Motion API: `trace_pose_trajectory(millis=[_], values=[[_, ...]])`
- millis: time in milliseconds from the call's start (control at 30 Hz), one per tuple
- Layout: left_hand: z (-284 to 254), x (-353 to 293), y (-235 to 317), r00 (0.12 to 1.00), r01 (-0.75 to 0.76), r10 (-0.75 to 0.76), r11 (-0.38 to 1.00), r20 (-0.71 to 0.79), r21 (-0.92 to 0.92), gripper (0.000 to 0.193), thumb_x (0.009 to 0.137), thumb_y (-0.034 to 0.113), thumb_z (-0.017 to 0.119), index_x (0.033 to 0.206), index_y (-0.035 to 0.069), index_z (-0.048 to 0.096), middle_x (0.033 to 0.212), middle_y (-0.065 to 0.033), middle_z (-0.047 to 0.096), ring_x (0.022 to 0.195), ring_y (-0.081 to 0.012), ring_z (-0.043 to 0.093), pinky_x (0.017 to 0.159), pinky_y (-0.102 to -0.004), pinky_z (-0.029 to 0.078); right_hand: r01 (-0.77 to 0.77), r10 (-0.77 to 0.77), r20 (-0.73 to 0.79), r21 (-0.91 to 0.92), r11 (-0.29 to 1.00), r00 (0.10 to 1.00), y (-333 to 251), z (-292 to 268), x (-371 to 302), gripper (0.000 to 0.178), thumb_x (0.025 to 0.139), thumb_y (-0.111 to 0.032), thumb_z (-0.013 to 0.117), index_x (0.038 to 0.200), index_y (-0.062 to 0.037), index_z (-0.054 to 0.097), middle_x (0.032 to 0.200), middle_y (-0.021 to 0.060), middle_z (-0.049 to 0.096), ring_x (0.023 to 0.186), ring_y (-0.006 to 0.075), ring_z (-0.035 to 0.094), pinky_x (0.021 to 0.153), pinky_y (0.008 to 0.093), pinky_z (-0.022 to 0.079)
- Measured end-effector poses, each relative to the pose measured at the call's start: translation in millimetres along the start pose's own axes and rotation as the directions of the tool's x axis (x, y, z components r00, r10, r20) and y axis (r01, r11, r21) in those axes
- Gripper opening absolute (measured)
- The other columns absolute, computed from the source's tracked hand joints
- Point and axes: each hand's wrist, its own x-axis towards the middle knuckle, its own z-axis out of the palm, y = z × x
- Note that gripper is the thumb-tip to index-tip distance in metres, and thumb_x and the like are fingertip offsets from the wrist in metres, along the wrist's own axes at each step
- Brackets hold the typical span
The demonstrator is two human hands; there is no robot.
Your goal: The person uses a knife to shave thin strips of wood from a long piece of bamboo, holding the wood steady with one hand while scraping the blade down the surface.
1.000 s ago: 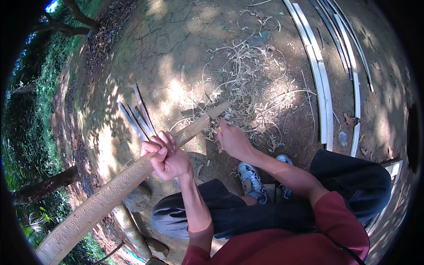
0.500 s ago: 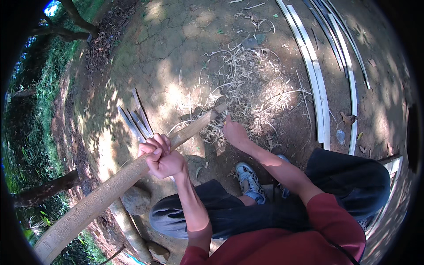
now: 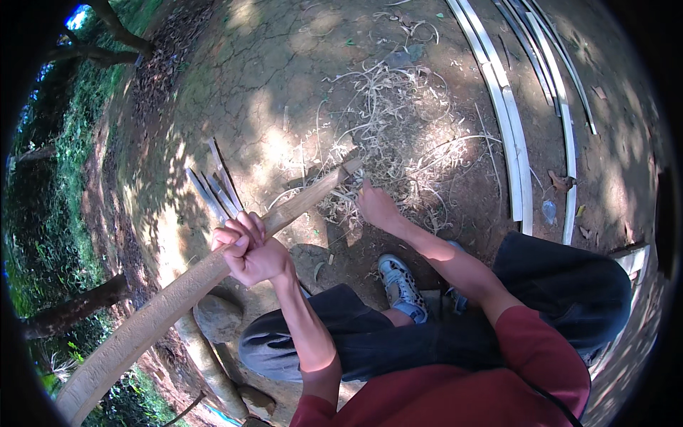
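Note:
A long, pale brown strip of wood or bamboo slants from the lower left up to the middle. My left hand is closed around it about midway along. Near its far end my right hand is closed, back of the hand upward. A small dark piece, perhaps a blade, lies across the strip close to those fingers; its kind is too small to make out. Curled pale shavings are heaped on the ground beyond and beside that end.
Several long pale slats lie on the dirt at the right. A few short dark strips rise beyond my left hand. A stone and a log sit by my left knee. Green undergrowth borders the far left.
The whole view has shifted slightly. Both hands stay closed in nearly the same places along the strip, and the strip's far end sits a little higher in the picture.

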Motion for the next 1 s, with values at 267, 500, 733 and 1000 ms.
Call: trace_pose_trajectory(millis=[267, 500, 733, 1000], values=[[-16.1, 9.1, -2.3, 0.998, -0.029, 0.030, 1.000, -0.051, 0.007, 0.017, 0.071, 0.003, 0.041, 0.063, 0.011, 0.029, 0.051, 0.0003, 0.023, 0.044, -0.0102, 0.021, 0.040, -0.0233, 0.019, 0.120, -0.130, 0.075, 0.131, 0.984, 0.989, -59.0, -49.9, -19.3, 0.034, 0.094, -0.017, 0.047, 0.112, 0.0107, 0.038, 0.066, 0.0264, 0.060, 0.063, 0.0462, 0.060, 0.058, 0.0517, 0.047], [-23.4, 21.3, 0.0, 0.960, -0.025, 0.064, 0.989, -0.271, 0.146, 0.022, 0.070, 0.005, 0.043, 0.059, 0.014, 0.026, 0.052, 0.0006, 0.022, 0.043, -0.0111, 0.021, 0.039, -0.0236, 0.019, 0.344, -0.343, -0.034, 0.030, 0.939, 0.939, -53.7, -36.5, -36.5, 0.030, 0.096, -0.020, 0.047, 0.116, 0.0017, 0.040, 0.074, 0.0234, 0.062, 0.067, 0.0443, 0.060, 0.058, 0.0517, 0.045], [-41.3, 29.6, 4.2, 0.964, 0.012, 0.022, 0.992, -0.264, 0.126, 0.024, 0.070, 0.006, 0.044, 0.057, 0.014, 0.025, 0.052, -0.0004, 0.023, 0.043, -0.0123, 0.021, 0.040, -0.0247, 0.019, 0.242, -0.239, 0.092, -0.023, 0.970, 0.967, -59.9, -31.7, -41.2, 0.023, 0.096, -0.020, 0.047, 0.107, 0.0003, 0.042, 0.075, 0.0212, 0.062, 0.065, 0.0424, 0.060, 0.058, 0.0497, 0.047], [-43.2, 42.7, -4.2, 0.983, 0.027, -0.002, 0.990, -0.182, 0.136, 0.022, 0.072, 0.006, 0.045, 0.060, 0.012, 0.028, 0.052, 0.0001, 0.026, 0.043, -0.0109, 0.024, 0.039, -0.0240, 0.022, 0.200, -0.190, 0.064, -0.222, 0.954, 0.980, -31.8, -13.8, -25.0, 0.026, 0.093, -0.020, 0.051, 0.108, 0.0001, 0.043, 0.060, 0.0174, 0.061, 0.061, 0.0396, 0.063, 0.057, 0.0499, 0.050]])
